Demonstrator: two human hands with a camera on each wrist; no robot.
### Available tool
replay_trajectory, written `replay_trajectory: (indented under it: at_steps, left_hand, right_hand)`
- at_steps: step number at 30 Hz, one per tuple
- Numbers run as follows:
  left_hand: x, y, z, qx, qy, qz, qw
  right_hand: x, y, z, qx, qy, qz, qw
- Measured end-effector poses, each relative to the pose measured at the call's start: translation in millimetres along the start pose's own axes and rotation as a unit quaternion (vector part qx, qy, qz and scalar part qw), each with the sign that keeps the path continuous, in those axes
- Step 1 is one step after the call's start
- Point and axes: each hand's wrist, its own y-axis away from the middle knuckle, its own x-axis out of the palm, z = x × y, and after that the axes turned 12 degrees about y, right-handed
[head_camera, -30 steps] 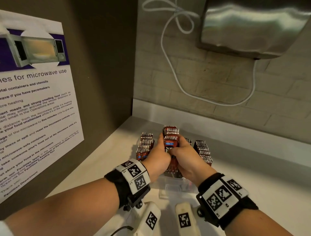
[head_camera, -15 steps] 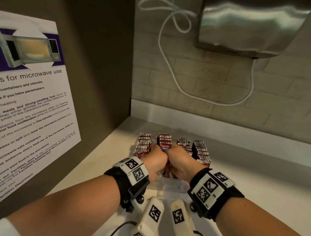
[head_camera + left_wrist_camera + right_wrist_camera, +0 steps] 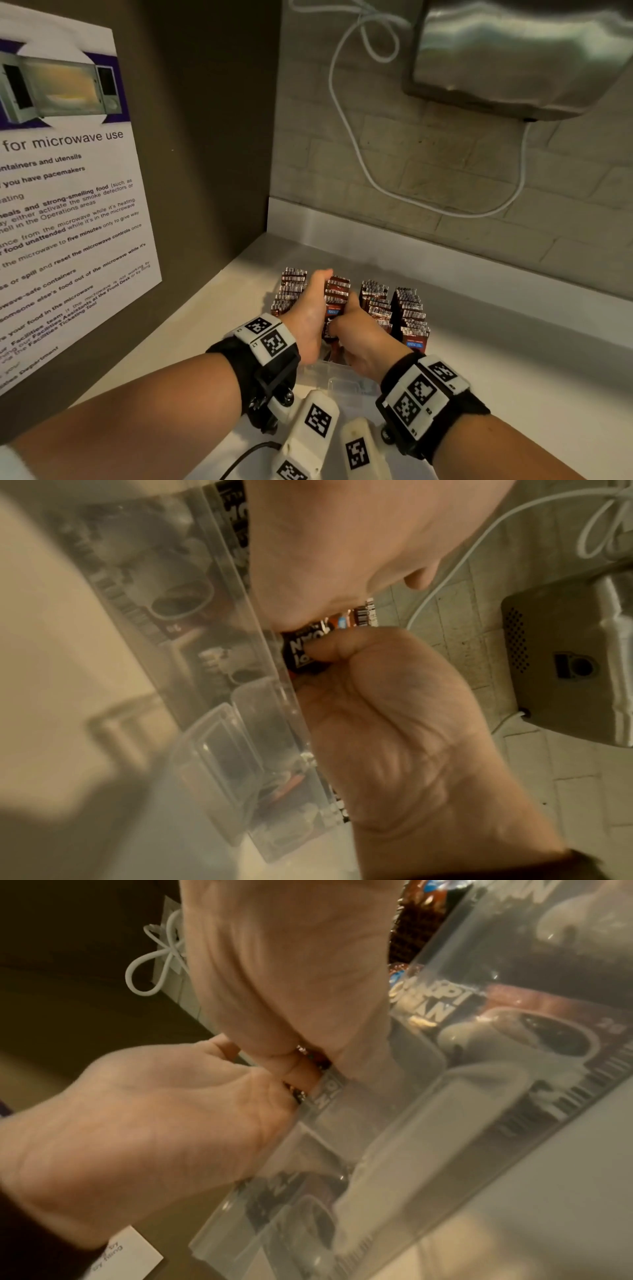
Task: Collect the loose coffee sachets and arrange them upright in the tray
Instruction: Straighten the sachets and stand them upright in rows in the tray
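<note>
A clear plastic tray (image 3: 337, 377) stands on the white counter, with several rows of brown coffee sachets upright in it. In the second row from the left is a bundle of sachets (image 3: 337, 294), and both hands clasp it from the sides. My left hand (image 3: 317, 301) grips its left side with the thumb stretched up along it. On the other side my right hand (image 3: 352, 318) curls round the bundle's lower right. In the left wrist view the sachet (image 3: 304, 647) is pinched between both hands above the tray wall (image 3: 240, 610). The right wrist view shows tray wall (image 3: 445, 1123) and sachets (image 3: 428, 1007) behind it.
A steel hand dryer (image 3: 513, 58) hangs on the tiled back wall, and a white cable (image 3: 342, 120) loops down from it. A microwave notice (image 3: 68, 205) covers the dark side wall close on the left. Two white tagged devices (image 3: 315, 425) lie at the tray's near side.
Both hands have lowered the bundle of sachets from above the rows down into the tray's second row. My left thumb now stretches up along the bundle.
</note>
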Motion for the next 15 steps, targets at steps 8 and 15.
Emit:
replay_trajectory:
  at_steps: [8,15]
  left_hand:
    - [4.1,-6.4,9.7,0.043,0.043,-0.032,0.998]
    - [3.8,-2.9,8.7,0.048,0.022,-0.027,0.998]
  right_hand:
    - [5.4,-5.6,-4.1,-0.011,-0.019,-0.019,1.0]
    - [3.4,-0.3,-2.1,-0.021,-0.039,-0.002,0.999]
